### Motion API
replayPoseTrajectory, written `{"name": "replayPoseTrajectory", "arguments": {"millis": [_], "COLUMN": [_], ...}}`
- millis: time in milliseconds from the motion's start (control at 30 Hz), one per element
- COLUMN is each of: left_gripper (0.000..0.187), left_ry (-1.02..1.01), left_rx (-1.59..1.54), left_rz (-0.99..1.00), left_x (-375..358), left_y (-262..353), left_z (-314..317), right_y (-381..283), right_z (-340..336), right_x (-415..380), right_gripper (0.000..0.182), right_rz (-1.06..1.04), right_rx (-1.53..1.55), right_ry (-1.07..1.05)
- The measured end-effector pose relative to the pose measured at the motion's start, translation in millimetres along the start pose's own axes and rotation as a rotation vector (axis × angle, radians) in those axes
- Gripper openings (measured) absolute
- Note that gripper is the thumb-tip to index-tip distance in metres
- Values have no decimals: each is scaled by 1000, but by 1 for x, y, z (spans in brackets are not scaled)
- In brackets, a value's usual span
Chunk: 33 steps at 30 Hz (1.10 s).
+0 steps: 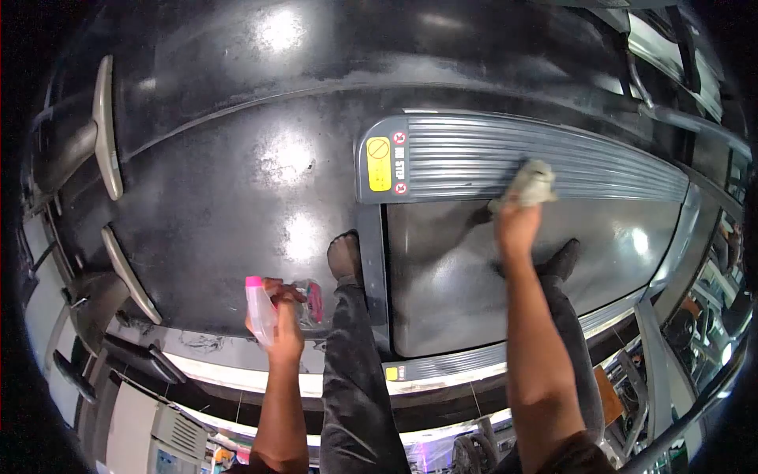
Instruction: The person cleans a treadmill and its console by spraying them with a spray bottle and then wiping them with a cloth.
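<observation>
"Holding anything in the left hand?"

"Yes, its fingers are wrapped around a translucent bottle, whose pink top sticks out past them. Just right of those fingers shows a pink-and-clear object; I cannot tell what it is."

"And the right hand?"

"It clasps a bunched cloth, pale in colour, over the inner edge of a treadmill's ribbed side rail. The cloth hides the fingertips."

"What lies around them?"

"Well left of the right fingers, the rail bears a yellow warning sticker and the words NO STEP. The treadmill belt lies below those fingers, with the right foot on it. The left foot is right of the left fingers, on the dark floor."
</observation>
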<state>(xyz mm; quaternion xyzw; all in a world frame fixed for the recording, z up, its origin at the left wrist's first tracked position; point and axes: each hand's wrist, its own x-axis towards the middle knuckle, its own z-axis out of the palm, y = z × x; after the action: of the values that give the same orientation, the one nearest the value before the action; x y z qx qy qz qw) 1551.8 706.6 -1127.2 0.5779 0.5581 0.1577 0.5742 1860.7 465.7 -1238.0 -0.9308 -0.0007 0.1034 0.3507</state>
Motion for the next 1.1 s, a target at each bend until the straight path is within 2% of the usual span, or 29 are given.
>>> {"name": "replayPoseTrajectory", "arguments": {"millis": [67,100,133,167,233,267,367,400,433,500,533,600,633,700,767,800,833,900,933,967,1000,1033,1100], "left_gripper": [20,20,21,21,22,22,23,24,24,23,22,21,18,12,10,12,13,13,14,14,14,14,16], "left_ry": [11,26,23,18,16,17,22,24,5,-32,-44,-65,-84,-27,-10,-13,-17,-33,-37,-20,-39,-61,-83], "left_rx": [-10,29,18,6,-3,5,-6,-20,-2,33,38,52,11,29,50,55,59,43,37,23,17,10,11], "left_rz": [-45,-80,-85,-90,-89,-89,-72,-63,-49,-26,-19,-6,-50,-71,-80,-71,-63,-44,-41,-38,-21,-6,-10], "left_x": [-10,-14,-17,-18,-17,-17,-11,-9,-5,0,1,3,2,4,1,0,0,0,-2,-4,-4,-4,-9], "left_y": [-2,-3,-2,2,8,10,14,15,18,26,24,21,22,24,32,37,42,49,53,60,63,64,65], "left_z": [5,6,8,10,12,10,-5,-10,-15,-27,-33,-47,-53,-51,-52,-51,-50,-48,-47,-42,-43,-43,-50], "right_y": [20,-28,-49,-74,-98,-112,-120,-69,-74,-84,-79,-63,-28,-26,-107,-129,-118,-129,-132,-111,-110,-110,-96], "right_z": [49,55,67,73,77,78,58,72,52,15,12,15,40,82,118,127,150,143,135,130,111,91,53], "right_x": [-37,-60,-80,-103,-143,-153,-130,-125,-83,-4,27,76,86,63,-19,-51,-80,-126,-143,-173,-188,-195,-216], "right_gripper": [35,37,38,39,45,47,46,43,39,28,29,28,31,42,62,65,64,53,48,55,58,52,54], "right_rz": [-145,-27,14,115,-146,-210,-283,91,-241,-267,-289,-106,-98,-312,-529,-332,-351,-360,-388,-407,-361,-205,23], "right_rx": [-74,-205,-163,6,55,118,175,794,319,1,19,-202,-453,-619,-431,-284,-342,-298,-453,-331,-349,-382,-343], "right_ry": [-7,-109,-203,-376,-778,-935,-660,-590,-350,-145,54,124,-102,-185,-76,-237,-251,-611,-892,-911,-1044,-1233,-1358]}}
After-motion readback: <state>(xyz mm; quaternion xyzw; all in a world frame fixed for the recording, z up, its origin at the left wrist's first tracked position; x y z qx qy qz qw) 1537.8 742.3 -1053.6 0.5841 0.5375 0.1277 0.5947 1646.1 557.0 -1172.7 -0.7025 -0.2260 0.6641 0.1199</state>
